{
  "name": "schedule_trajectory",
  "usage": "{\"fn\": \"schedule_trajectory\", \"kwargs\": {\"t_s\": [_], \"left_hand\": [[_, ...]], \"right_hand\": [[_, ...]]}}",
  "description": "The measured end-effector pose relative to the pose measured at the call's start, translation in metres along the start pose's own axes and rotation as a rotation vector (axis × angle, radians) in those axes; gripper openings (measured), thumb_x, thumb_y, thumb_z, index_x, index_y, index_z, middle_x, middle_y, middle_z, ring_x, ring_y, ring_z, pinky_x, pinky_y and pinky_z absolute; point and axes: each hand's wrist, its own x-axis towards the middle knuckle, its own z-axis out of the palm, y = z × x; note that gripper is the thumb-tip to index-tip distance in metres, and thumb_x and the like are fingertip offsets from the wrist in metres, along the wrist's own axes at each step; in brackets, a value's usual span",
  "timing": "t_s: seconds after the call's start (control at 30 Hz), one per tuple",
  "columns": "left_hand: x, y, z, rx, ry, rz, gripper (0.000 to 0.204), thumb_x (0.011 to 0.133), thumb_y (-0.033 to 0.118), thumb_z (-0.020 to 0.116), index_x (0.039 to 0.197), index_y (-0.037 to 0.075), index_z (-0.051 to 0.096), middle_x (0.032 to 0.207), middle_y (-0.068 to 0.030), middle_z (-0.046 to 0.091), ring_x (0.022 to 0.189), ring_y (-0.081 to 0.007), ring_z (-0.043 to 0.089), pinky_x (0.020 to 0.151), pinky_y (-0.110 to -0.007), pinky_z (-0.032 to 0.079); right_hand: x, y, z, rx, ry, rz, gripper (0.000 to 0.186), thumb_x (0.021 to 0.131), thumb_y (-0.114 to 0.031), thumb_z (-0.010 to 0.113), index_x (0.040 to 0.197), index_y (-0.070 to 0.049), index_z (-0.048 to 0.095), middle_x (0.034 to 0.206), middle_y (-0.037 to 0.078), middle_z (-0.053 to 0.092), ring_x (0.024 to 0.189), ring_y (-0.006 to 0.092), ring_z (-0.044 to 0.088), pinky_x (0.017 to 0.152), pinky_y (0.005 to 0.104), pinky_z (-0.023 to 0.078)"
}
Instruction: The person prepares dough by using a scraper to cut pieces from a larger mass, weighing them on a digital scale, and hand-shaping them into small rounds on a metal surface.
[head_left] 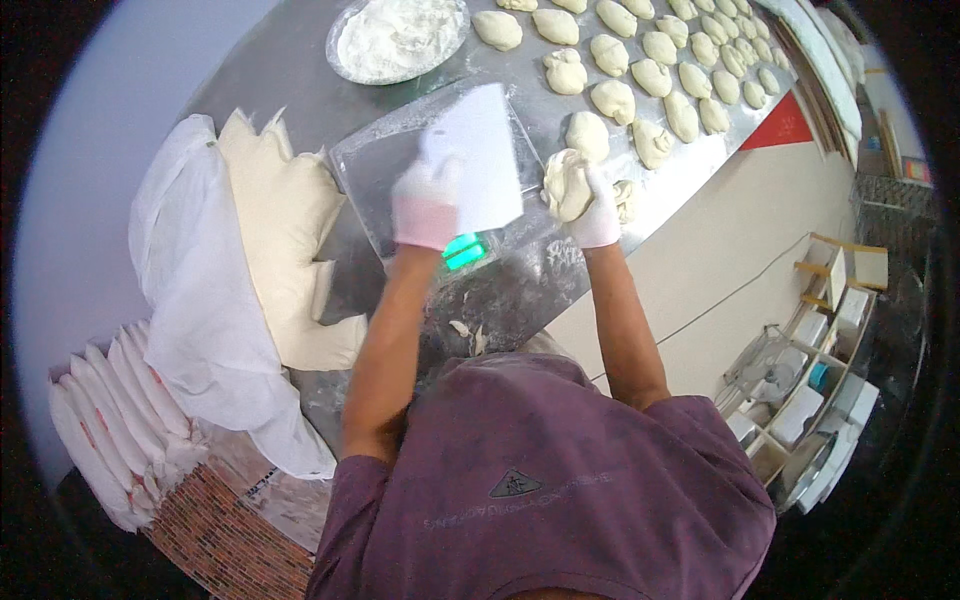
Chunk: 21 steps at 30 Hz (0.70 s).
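Beyond the right hand (pixel 593 212) lie at least thirty dough pieces (pixel 651 77), the farthest too small to count. Past the left hand (pixel 427 200) stands one flour bowl (pixel 398 38); one dough slab (pixel 283 230) lies to that hand's left, one green-lit display (pixel 465 252) near its wrist.

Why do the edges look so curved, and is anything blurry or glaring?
Head view: the fisheye lens bends straight edges and leaves the corners black; the left hand in a white-and-pink glove is smeared, probably by motion, while the right hand in a white glove looks crisper; glare whitens the grey metal table along its right edge.
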Motion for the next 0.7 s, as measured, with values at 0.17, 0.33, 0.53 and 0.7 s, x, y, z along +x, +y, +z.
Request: {"fn": "schedule_trajectory", "kwargs": {"t_s": [0.17,0.33,0.53,0.7], "left_hand": [[-0.045,-0.061,-0.053,-0.564,0.256,-0.543,0.026,0.085,0.016,0.052,0.100,-0.005,0.058,0.093,-0.0129,0.062,0.083,-0.0223,0.057,0.074,-0.034,0.044],[-0.070,-0.046,-0.067,-0.780,0.294,-0.779,0.031,0.086,0.016,0.053,0.106,-0.009,0.056,0.100,-0.0090,0.061,0.090,-0.0175,0.055,0.080,-0.030,0.042],[-0.104,-0.050,-0.073,-0.732,0.316,-0.733,0.034,0.087,0.014,0.052,0.115,-0.006,0.051,0.105,-0.0100,0.058,0.093,-0.0179,0.056,0.083,-0.030,0.043],[-0.135,-0.046,-0.094,-0.910,0.418,-1.024,0.044,0.089,0.018,0.051,0.124,-0.006,0.042,0.112,-0.0136,0.055,0.100,-0.0229,0.056,0.086,-0.034,0.044]], "right_hand": [[0.029,-0.024,-0.003,0.065,-0.028,-0.017,0.035,0.086,-0.028,0.051,0.112,-0.005,0.050,0.100,0.010,0.057,0.089,0.0231,0.056,0.076,0.0347,0.047],[0.096,-0.058,0.024,-0.398,-0.264,-0.256,0.039,0.087,-0.027,0.053,0.115,0.000,0.050,0.108,0.009,0.055,0.097,0.0193,0.054,0.084,0.0302,0.044],[0.146,-0.047,0.039,-0.828,-0.095,-0.368,0.037,0.085,-0.026,0.057,0.110,0.002,0.052,0.104,0.006,0.056,0.097,0.0149,0.050,0.083,0.0274,0.041],[0.184,-0.022,-0.012,-1.148,-0.099,-0.379,0.042,0.081,-0.029,0.058,0.108,0.002,0.055,0.100,0.014,0.059,0.096,0.0218,0.054,0.083,0.0328,0.042]]}}
